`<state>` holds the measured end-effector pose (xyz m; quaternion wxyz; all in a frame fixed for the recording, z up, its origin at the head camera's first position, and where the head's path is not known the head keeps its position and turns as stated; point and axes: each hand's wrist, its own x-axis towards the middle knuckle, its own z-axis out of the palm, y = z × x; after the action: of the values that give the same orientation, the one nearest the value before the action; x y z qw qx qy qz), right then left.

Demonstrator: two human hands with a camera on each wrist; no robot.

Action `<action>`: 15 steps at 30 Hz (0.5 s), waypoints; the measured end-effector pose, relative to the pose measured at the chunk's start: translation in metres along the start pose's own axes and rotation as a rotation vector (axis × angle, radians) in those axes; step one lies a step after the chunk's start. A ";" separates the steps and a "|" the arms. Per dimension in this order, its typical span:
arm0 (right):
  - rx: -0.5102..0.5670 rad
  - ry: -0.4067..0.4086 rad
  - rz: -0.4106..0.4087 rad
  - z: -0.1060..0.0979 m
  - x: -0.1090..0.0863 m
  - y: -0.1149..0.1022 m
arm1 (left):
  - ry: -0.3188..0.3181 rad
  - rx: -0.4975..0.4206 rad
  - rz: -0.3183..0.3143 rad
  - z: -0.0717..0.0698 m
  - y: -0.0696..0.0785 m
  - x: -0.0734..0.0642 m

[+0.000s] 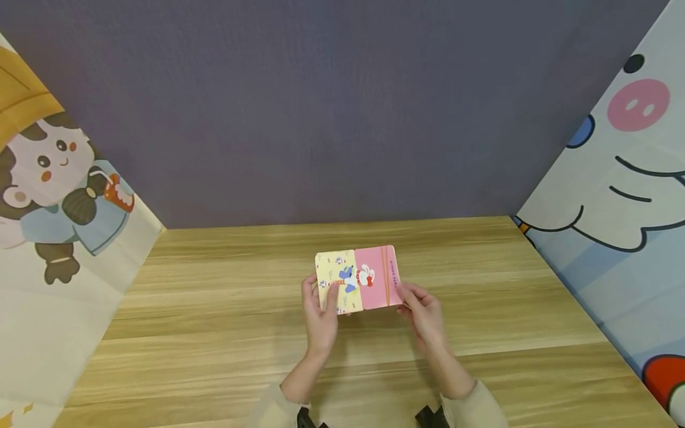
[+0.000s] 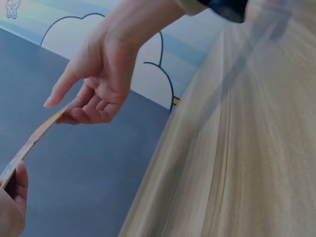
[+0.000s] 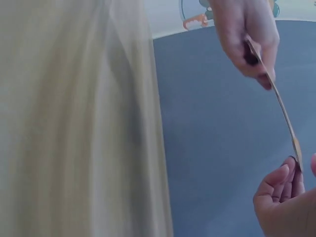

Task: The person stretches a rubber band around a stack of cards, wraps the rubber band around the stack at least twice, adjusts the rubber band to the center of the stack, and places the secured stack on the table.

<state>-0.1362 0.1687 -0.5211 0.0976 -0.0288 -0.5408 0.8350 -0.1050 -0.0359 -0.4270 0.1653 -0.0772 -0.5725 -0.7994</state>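
A thin, small booklet, one half yellow and one half pink, is held up above the table with cartoon animals on its face. My left hand grips the yellow half, thumb on the front and fingers behind. At the pink end, my right hand has its curled fingers under the edge. Its thumb looks lifted slightly off the surface in the left wrist view. Seen nearly edge-on there, the booklet bends a little. Its edge also shows between both hands in the right wrist view.
A wood-grain table lies beneath the hands. Behind it rises a dark grey-blue panel. Cartoon-printed walls stand at the left and right. Dark wrist mounts show near the light sleeves.
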 end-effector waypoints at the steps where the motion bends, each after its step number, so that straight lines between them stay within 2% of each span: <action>1: -0.010 -0.008 -0.008 -0.002 0.005 -0.001 | -0.002 0.005 -0.004 0.000 0.000 -0.001; 5: -0.052 -0.043 -0.043 -0.008 0.026 -0.005 | -0.016 0.021 -0.019 -0.001 0.000 -0.003; 10: -0.076 -0.047 -0.071 -0.011 0.052 -0.008 | -0.043 0.033 -0.007 0.000 0.000 -0.006; 15: -0.093 -0.059 -0.086 -0.011 0.066 -0.007 | -0.052 0.031 0.006 0.002 0.000 -0.007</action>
<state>-0.1983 0.1942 -0.5152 0.1160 0.0149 -0.5823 0.8045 -0.0982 -0.0327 -0.4286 0.1539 -0.0968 -0.5885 -0.7878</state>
